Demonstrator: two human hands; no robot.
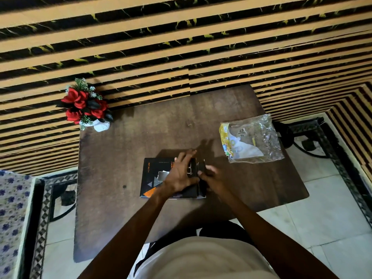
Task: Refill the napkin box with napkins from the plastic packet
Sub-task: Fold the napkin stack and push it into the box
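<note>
While a person sits at a dark wooden table (141, 208), the black napkin box (155, 179) lies flat near its front edge, both hands working at the box's right end. Spread flat, the left hand (181, 174) presses on the box top; the right hand (211, 177) pinches the end flap. Well apart to the right lies the clear plastic packet (251, 139), a red flower arrangement (85, 105) at the far-left corner

The black printed cardboard napkin box (161, 178) lies at desk (120, 158) centre; clear plastic packet (251, 138) far right; red flower vase (86, 106) far-left corner.
</note>
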